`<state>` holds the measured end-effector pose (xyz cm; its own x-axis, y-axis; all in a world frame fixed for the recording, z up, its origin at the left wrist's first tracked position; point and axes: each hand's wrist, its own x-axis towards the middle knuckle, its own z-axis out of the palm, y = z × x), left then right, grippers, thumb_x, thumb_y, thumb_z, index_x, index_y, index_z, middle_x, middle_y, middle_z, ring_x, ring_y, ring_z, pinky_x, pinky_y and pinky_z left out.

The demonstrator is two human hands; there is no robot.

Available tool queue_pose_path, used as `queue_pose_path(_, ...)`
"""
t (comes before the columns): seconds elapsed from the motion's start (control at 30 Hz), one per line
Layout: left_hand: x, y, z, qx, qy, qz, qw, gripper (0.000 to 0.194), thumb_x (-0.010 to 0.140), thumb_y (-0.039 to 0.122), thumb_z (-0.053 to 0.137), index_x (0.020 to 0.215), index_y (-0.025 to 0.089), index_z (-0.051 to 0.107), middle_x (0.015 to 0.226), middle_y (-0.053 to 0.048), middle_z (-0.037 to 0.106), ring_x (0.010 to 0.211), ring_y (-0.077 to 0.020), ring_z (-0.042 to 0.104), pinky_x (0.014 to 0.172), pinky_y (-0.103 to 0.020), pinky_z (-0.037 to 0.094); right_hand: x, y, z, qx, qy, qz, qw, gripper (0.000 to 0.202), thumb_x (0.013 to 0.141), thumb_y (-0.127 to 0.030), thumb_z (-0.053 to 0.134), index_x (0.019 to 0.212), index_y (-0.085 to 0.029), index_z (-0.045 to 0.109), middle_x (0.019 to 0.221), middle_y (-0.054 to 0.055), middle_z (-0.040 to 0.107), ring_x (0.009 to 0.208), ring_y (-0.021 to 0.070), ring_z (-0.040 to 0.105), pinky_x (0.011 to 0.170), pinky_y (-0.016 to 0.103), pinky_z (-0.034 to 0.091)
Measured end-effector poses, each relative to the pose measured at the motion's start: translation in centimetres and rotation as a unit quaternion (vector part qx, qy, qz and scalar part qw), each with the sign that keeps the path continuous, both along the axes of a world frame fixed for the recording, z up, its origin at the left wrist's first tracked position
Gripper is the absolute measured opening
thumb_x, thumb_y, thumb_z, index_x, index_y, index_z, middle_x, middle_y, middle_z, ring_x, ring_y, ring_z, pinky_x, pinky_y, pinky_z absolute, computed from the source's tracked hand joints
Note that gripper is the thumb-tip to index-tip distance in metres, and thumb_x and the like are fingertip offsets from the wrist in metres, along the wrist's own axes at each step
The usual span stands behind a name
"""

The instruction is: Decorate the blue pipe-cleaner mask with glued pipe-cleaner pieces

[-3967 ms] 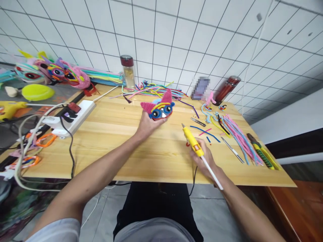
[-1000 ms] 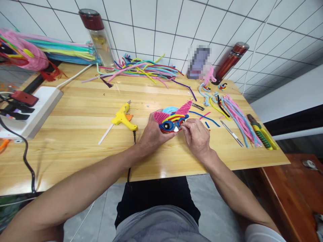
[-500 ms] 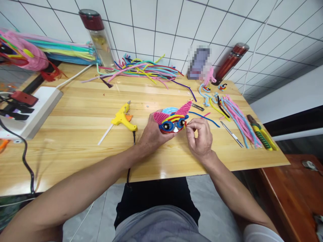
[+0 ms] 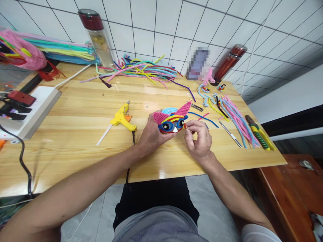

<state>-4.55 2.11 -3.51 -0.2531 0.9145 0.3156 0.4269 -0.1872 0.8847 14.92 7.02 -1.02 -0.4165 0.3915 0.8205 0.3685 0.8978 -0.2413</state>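
Observation:
A small animal head of coloured pipe cleaners (image 4: 174, 118) has pink ears, blue-ringed eyes, yellow and red stripes and a white nose. My left hand (image 4: 152, 136) is wrapped round its left and lower side. At its right edge my right hand (image 4: 200, 137) pinches a small red piece (image 4: 185, 126), which touches the head or sits very close to it. Left of the hands, a yellow glue gun (image 4: 122, 117) lies on the wooden table (image 4: 83, 134) with a glue stick in its back.
Pipe cleaners (image 4: 143, 70) lie in a loose pile at the back. Bottles (image 4: 101, 43) stand by the wall. On the right are a craft knife (image 4: 230, 134), pliers (image 4: 257, 132) and a pink-blue bundle (image 4: 237, 119). A power strip (image 4: 42, 112) is at left.
The fingers of my right hand have shifted slightly at the head's right edge. My left hand and the head have hardly moved; the whole view has shifted a little.

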Motion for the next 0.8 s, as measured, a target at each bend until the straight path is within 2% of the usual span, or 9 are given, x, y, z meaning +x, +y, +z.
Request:
queue_pose_path(0.27,0.0,-0.1,0.1,-0.005,-0.010,0.000,1.000,0.085,0.070,0.036,0.093,0.142,0.021,0.050,0.142,-0.017,0.058,0.138,-0.0351,0.058,0.121,-0.054,0.047,0.1,-0.1,-0.1,-0.011,0.023,0.006,1.000,0.018,0.100,-0.012,0.059,0.111,-0.026,0.054,0.115,0.011,0.078,0.098,0.0230,0.076,0.077,0.038,0.061)
queue_pose_path(0.4,-0.1,-0.2,0.2,-0.017,-0.012,-0.005,1.000,0.086,0.070,0.042,0.094,0.141,0.018,0.052,0.145,-0.020,0.056,0.142,-0.0362,0.055,0.126,-0.055,0.041,0.4,0.0,-0.2,-0.011,0.039,-0.011,0.999,0.016,0.100,-0.014,0.061,0.109,-0.027,0.056,0.107,0.009,0.078,0.091,0.0215,0.075,0.072,0.036,0.059)
queue_pose_path(0.5,-0.1,-0.2,0.0,-0.030,-0.025,-0.009,0.999,0.101,0.065,0.045,0.097,0.149,0.019,0.046,0.153,-0.020,0.052,0.152,-0.0382,0.046,0.129,-0.056,0.035,0.5,0.2,-0.1,-0.018,0.040,-0.031,0.999,0.009,0.101,-0.017,0.062,0.103,-0.025,0.060,0.102,0.008,0.077,0.089,0.0209,0.074,0.072,0.036,0.059)
queue_pose_path(0.6,-0.7,-0.6,0.5,-0.014,-0.040,0.023,0.999,0.112,0.065,0.054,0.097,0.155,0.021,0.038,0.160,-0.021,0.045,0.154,-0.0391,0.044,0.127,-0.056,0.037,0.7,0.2,-0.1,-0.067,0.061,-0.042,0.995,0.006,0.103,-0.021,0.061,0.098,-0.024,0.063,0.097,0.007,0.076,0.086,0.0201,0.073,0.070,0.035,0.059)
queue_pose_path(0.63,-1.1,-0.8,1.1,0.008,-0.040,0.044,0.998,0.108,0.070,0.058,0.093,0.155,0.023,0.038,0.161,-0.020,0.045,0.152,-0.0378,0.046,0.125,-0.055,0.039,0.8,0.1,-0.1,-0.094,0.074,-0.039,0.992,0.007,0.103,-0.022,0.061,0.097,-0.024,0.064,0.096,0.007,0.076,0.086,0.0201,0.073,0.070,0.035,0.059)
queue_pose_path(0.7,-1.7,-1.5,2.9,0.081,-0.031,0.097,0.992,0.085,0.081,0.061,0.083,0.149,0.025,0.045,0.156,-0.017,0.050,0.143,-0.0326,0.054,0.118,-0.050,0.046,1.0,-0.5,-0.1,-0.155,0.108,-0.023,0.982,0.007,0.103,-0.025,0.063,0.097,-0.023,0.066,0.096,0.006,0.075,0.087,0.0196,0.072,0.071,0.034,0.059)
queue_pose_path(0.77,-1.9,-2.6,5.2,0.156,-0.021,0.142,0.977,0.055,0.088,0.059,0.077,0.129,0.026,0.059,0.135,-0.011,0.062,0.119,-0.0257,0.064,0.104,-0.043,0.054,1.2,-1.4,0.1,-0.216,0.144,0.002,0.966,0.006,0.102,-0.027,0.064,0.098,-0.023,0.067,0.098,0.006,0.074,0.085,0.0180,0.071,0.071,0.033,0.058)
queue_pose_path(0.8,-1.7,-3.2,6.3,0.175,-0.021,0.144,0.974,0.040,0.090,0.055,0.075,0.114,0.025,0.064,0.118,-0.007,0.066,0.104,-0.0221,0.066,0.095,-0.039,0.055,1.3,-1.9,0.3,-0.242,0.161,0.015,0.957,0.006,0.101,-0.027,0.065,0.099,-0.022,0.067,0.099,0.005,0.074,0.083,0.0169,0.070,0.070,0.032,0.058)
